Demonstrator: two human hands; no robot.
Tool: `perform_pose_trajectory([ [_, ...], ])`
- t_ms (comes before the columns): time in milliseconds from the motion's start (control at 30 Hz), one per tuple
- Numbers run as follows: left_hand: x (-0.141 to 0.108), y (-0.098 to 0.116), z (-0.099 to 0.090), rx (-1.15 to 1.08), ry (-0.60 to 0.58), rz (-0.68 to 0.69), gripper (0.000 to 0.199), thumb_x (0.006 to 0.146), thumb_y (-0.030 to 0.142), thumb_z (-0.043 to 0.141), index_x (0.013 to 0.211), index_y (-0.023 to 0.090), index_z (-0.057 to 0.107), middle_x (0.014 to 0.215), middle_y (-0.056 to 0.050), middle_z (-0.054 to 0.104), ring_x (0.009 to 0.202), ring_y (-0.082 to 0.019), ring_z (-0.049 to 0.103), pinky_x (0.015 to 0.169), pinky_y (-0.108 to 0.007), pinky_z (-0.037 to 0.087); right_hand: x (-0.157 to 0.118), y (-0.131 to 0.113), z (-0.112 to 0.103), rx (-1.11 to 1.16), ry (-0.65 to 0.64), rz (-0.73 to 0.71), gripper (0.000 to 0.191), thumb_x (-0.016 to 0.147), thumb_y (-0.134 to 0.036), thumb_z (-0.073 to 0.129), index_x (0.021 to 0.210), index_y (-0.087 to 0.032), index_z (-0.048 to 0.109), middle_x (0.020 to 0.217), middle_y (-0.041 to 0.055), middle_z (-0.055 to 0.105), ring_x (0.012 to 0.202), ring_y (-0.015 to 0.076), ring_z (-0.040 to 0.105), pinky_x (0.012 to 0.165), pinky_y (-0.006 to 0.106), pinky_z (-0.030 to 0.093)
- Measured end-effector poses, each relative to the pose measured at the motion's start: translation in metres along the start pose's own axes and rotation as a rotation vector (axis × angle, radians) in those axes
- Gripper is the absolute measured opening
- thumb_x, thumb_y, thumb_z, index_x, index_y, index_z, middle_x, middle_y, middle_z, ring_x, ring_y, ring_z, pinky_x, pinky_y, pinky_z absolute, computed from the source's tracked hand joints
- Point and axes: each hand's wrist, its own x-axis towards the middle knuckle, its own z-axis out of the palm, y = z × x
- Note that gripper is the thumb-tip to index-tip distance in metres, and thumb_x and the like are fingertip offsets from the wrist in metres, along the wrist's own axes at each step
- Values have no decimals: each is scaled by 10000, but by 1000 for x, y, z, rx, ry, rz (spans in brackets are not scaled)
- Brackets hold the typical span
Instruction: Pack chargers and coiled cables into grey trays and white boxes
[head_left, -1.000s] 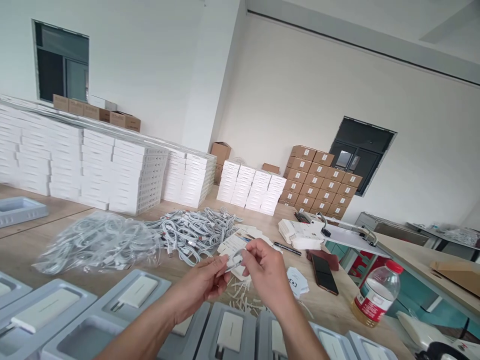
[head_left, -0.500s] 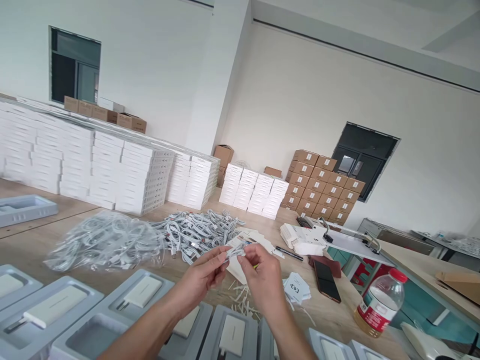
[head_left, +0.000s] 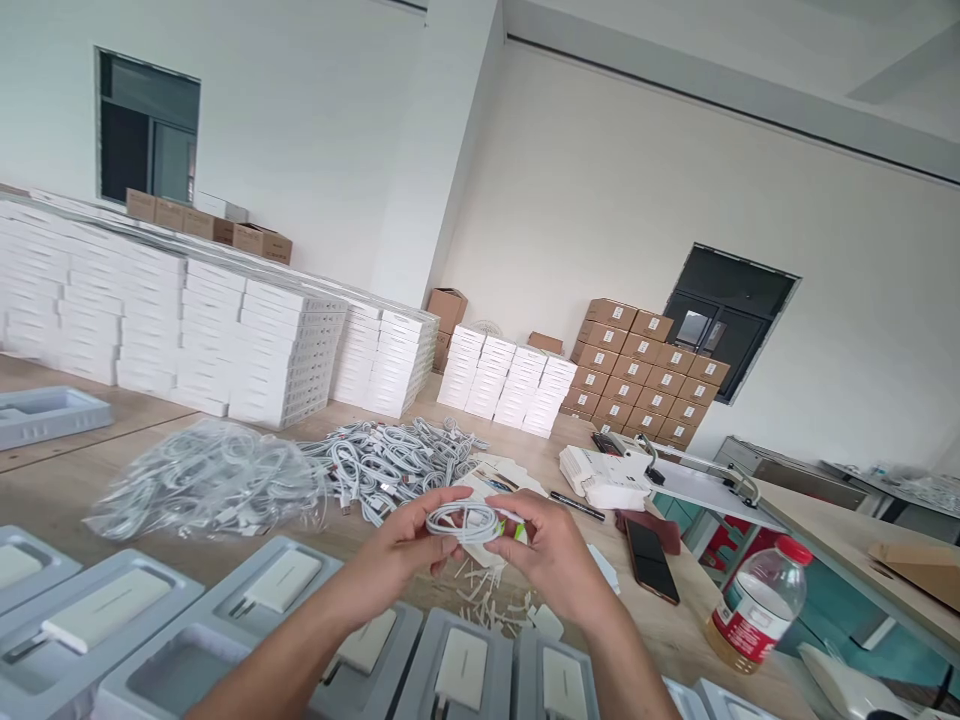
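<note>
A coiled white charging cable [head_left: 463, 522] is stretched into a flat oval between my two hands, above the front of the table. My left hand [head_left: 412, 535] pinches its left end between thumb and fingers. At the other end, my right hand [head_left: 544, 540] grips the coil the same way. Under the hands lie scattered white paper strips [head_left: 487, 600] and some white cards. Grey trays [head_left: 427, 665], each carrying a white power adapter [head_left: 461, 668], line the near edge below my forearms. Behind my hands is a heap of loose cables [head_left: 397, 460].
A clear bag of cables [head_left: 214, 480] lies left of the heap. Stacks of white boxes [head_left: 289, 350] stand along the back. To the right are a phone [head_left: 651, 562], a pen [head_left: 576, 505], a bottle [head_left: 761, 605] and a pile of white leaflets [head_left: 604, 478].
The cable, bunched between my fingertips before, now shows as an open oval coil. My hands have moved slightly apart, and the right hand has turned and shifted right, over the cards.
</note>
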Motion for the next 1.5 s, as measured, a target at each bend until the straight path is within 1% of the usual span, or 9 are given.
perform_pose_trajectory([
  [200, 6, -5, -5, 17, 43, -62, 384, 823, 503, 632, 1021, 174, 639, 633, -5, 649, 561, -147, 544, 497, -238, 365, 2, -5, 11, -125, 1, -94, 365, 791, -80, 668, 1082, -297, 701, 931, 3, 678, 791, 162, 629, 754, 278, 486],
  [267, 7, -5, -7, 66, 51, -42, 334, 831, 486, 617, 970, 183, 640, 640, -4, 659, 552, -144, 545, 506, -238, 380, 2, -7, 12, -180, -8, -77, 368, 793, -77, 663, 1095, -286, 691, 942, 9, 676, 795, 168, 625, 752, 279, 481],
  [400, 7, -6, -7, 310, 170, 72, 267, 875, 444, 531, 955, 217, 647, 614, 7, 657, 528, -162, 540, 532, -259, 402, 0, -10, 12, -276, -41, -34, 280, 863, -192, 634, 1129, -271, 665, 1016, 31, 685, 876, 196, 623, 780, 292, 465],
  [500, 6, -8, -5, 535, 235, 183, 259, 914, 389, 468, 1009, 247, 662, 626, 12, 660, 560, -183, 581, 581, -275, 414, -1, -11, 17, -430, 16, -5, 173, 920, -220, 546, 1015, -253, 687, 945, 38, 699, 848, 210, 620, 758, 303, 427],
  [633, 6, -12, -3, 628, 293, 199, 277, 928, 351, 425, 1054, 251, 650, 641, 11, 675, 550, -193, 603, 609, -291, 426, -3, -15, 29, -561, 76, 3, 129, 850, -155, 569, 777, -231, 644, 781, 22, 655, 771, 201, 582, 695, 290, 371],
  [833, 6, -14, 0, 654, 318, 203, 305, 935, 366, 388, 1071, 235, 629, 654, 6, 694, 580, -193, 627, 612, -285, 452, -2, -17, 37, -193, 56, 213, 190, 902, -309, 505, 732, -231, 539, 534, -62, 479, 482, 125, 417, 482, 243, 265],
  [1033, 4, -12, 7, 687, 317, 246, 311, 938, 334, 369, 1039, 214, 637, 671, 6, 673, 602, -177, 635, 631, -277, 464, -1, -7, 44, 73, 190, 181, 252, 943, -436, 471, 815, -224, 516, 660, -16, 611, 601, 151, 562, 565, 245, 409],
  [1233, 5, -13, 7, 676, 313, 267, 280, 947, 324, 374, 959, 221, 634, 686, 6, 669, 630, -172, 641, 653, -271, 467, -1, -5, 57, 353, 233, 281, 297, 901, -511, 544, 872, -215, 536, 719, 18, 668, 635, 173, 628, 552, 256, 480],
  [1500, 2, -7, 11, 763, 294, 283, 292, 940, 274, 334, 877, 209, 612, 653, -3, 624, 631, -178, 608, 658, -283, 436, -2, -4, 57, 235, 298, 175, 268, 910, -474, 560, 854, -212, 559, 692, -4, 638, 643, 147, 591, 605, 249, 464],
])
